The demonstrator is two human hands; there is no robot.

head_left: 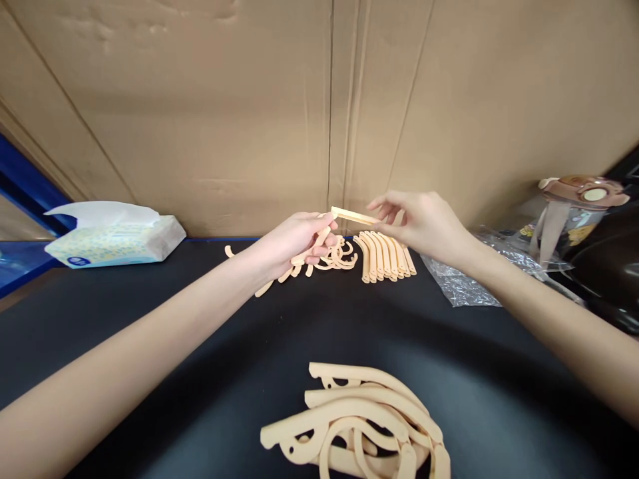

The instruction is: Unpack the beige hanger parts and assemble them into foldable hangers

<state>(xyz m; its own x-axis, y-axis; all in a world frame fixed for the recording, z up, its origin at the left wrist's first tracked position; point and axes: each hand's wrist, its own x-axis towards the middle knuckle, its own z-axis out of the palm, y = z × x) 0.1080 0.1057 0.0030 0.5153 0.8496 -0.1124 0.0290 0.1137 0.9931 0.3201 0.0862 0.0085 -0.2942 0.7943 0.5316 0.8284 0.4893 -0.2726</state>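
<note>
My left hand (298, 238) is closed around a thin tan plastic piece (353, 215) and holds it up above the black table (150, 346). My right hand (418, 221) pinches the far end of the same piece with its fingertips. Under the hands lie a loose heap of small curved tan parts (335, 256) and a neat row of tan strips (385, 255). A pile of larger tan curved parts (364, 426) lies at the near edge of the table.
A tissue pack (112, 234) lies at the back left. Crinkled clear plastic bags (462, 283) lie at the right, with a brown lidded cup (574, 206) and a dark object behind them. A cardboard wall (299, 100) closes the back.
</note>
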